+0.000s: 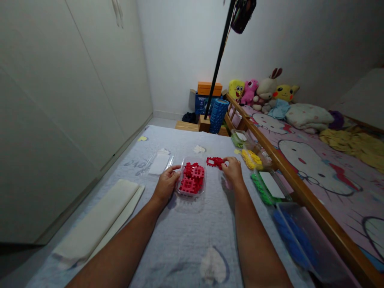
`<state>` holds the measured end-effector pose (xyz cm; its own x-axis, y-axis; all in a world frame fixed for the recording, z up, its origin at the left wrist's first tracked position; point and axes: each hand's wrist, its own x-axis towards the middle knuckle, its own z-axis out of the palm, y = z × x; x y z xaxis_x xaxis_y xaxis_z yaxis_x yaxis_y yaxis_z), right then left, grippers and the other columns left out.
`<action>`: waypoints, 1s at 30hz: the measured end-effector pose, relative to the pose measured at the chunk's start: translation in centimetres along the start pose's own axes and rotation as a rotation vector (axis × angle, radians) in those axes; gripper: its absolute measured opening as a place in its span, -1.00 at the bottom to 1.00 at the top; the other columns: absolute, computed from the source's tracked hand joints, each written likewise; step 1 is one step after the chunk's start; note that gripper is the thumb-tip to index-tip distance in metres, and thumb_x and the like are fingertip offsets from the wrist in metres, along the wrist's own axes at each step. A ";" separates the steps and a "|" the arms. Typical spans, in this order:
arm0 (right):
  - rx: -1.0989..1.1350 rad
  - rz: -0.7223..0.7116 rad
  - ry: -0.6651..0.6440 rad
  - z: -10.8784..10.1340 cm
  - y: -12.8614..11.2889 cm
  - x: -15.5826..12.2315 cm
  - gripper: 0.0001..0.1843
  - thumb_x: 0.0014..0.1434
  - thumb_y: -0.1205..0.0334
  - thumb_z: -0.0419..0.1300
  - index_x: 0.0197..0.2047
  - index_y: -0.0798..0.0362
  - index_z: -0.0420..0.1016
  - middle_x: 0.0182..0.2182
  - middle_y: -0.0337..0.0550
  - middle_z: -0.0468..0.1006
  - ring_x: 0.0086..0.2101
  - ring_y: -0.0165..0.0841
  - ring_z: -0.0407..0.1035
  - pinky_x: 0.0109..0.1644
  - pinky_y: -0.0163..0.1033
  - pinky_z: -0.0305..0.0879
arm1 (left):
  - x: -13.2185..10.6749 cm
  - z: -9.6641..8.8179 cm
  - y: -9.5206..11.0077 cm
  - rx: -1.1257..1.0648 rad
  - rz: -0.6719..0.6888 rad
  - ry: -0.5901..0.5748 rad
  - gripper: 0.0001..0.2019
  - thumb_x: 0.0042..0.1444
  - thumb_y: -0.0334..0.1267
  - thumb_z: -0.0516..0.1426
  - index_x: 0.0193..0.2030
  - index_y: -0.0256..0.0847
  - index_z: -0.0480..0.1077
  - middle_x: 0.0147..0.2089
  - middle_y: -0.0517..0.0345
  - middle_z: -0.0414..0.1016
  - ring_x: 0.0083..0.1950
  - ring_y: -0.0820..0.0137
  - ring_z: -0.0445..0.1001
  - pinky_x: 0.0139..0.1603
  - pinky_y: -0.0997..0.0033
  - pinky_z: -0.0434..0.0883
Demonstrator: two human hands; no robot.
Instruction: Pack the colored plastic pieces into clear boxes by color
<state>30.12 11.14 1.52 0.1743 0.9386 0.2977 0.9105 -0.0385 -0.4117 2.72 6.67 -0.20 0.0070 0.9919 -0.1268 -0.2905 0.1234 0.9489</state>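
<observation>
A clear plastic container [192, 194] stands on the cloth-covered surface, with red interlocking blocks [192, 178] heaped inside. My left hand [167, 182] grips its left side, thumb and fingers at the rim. To the right of the container, my right hand [233, 170] pinches the right end of a strip of red blocks [214, 161]. The palm side of my right hand is hidden. Left of the container, a clear lid [159, 162] with a white label lies flat.
Along the right edge stand clear containers of green blocks [262, 188], yellow blocks [251, 159] and blue blocks [292, 236]. A wooden bed rail [270, 156] runs beside them. Folded cream cloth [99, 220] lies at left. A black pole [220, 56] rises beyond the far edge.
</observation>
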 end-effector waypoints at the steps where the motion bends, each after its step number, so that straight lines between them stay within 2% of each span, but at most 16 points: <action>1: -0.031 0.027 -0.014 0.4 0.4 0.1 -0.76 0.14 0.32 0.16 -0.13 0.09 0.57 -0.07 0.03 0.55 0.00 -0.17 0.33 0.13 -0.11 0.15 | 0.0 0.0 0.0 -0.001 -0.001 -0.001 -0.49 -0.11 -0.08 0.30 -0.02 -0.29 0.43 -0.59 0.41 0.29 -0.60 0.55 0.24 -0.55 0.57 0.17; 6: -0.105 0.087 -0.083 1.7 0.5 0.5 -0.74 0.16 0.27 0.19 -0.09 0.02 0.60 -0.01 0.02 0.50 -0.01 -0.12 0.30 0.03 -0.12 0.19 | 0.1 -0.1 -0.2 0.000 0.005 -0.003 -0.50 -0.10 -0.07 0.30 -0.03 -0.29 0.43 -0.60 0.41 0.29 -0.60 0.55 0.24 -0.55 0.58 0.18; 11: -0.135 0.080 -0.053 2.2 0.3 0.2 -0.79 0.19 0.31 0.15 -0.16 0.01 0.60 -0.07 -0.01 0.51 -0.04 -0.15 0.29 -0.01 -0.15 0.17 | 0.2 -0.1 -0.4 -0.009 0.001 -0.013 -0.49 -0.10 -0.06 0.31 -0.02 -0.27 0.43 -0.60 0.41 0.29 -0.61 0.55 0.23 -0.56 0.58 0.17; 17: -0.163 0.082 -0.052 2.6 0.3 -0.3 -0.78 0.16 0.30 0.18 -0.12 0.01 0.56 -0.09 -0.03 0.50 -0.07 -0.15 0.27 -0.07 -0.16 0.13 | 0.5 -0.4 -0.7 -0.002 0.001 -0.036 -0.49 -0.07 -0.06 0.30 0.00 -0.27 0.41 -0.56 0.38 0.34 -0.57 0.52 0.30 -0.53 0.56 0.22; 22: -0.138 0.097 -0.034 2.9 0.7 -0.3 -0.84 0.15 0.27 0.20 -0.19 0.02 0.55 -0.13 -0.02 0.48 -0.08 -0.14 0.26 -0.07 -0.15 0.13 | 0.4 -0.3 -0.7 -0.013 0.010 -0.029 -0.50 -0.07 -0.07 0.30 -0.01 -0.28 0.41 -0.55 0.38 0.33 -0.56 0.53 0.29 -0.52 0.57 0.21; 26: -0.082 0.099 0.019 3.4 1.2 -0.1 -0.87 0.12 0.26 0.22 -0.23 0.05 0.53 -0.08 0.00 0.47 -0.07 -0.16 0.28 -0.01 -0.15 0.14 | 0.4 -0.3 -0.6 -0.008 0.008 -0.022 -0.49 -0.07 -0.07 0.30 -0.01 -0.29 0.41 -0.57 0.40 0.29 -0.57 0.54 0.25 -0.52 0.56 0.21; 30: -0.036 0.136 0.045 3.8 1.7 -0.1 -0.77 0.16 0.19 0.20 -0.11 0.09 0.48 -0.08 0.01 0.51 -0.06 -0.17 0.31 0.02 -0.15 0.14 | 0.4 -0.4 -0.7 0.013 0.024 -0.010 -0.50 -0.07 -0.07 0.30 -0.02 -0.30 0.43 -0.59 0.43 0.22 -0.59 0.57 0.18 -0.54 0.59 0.14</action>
<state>30.20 12.33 -2.45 0.3127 0.9077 0.2799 0.8902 -0.1772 -0.4197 2.56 6.99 -1.06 0.0101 0.9948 -0.1014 -0.2784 0.1002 0.9552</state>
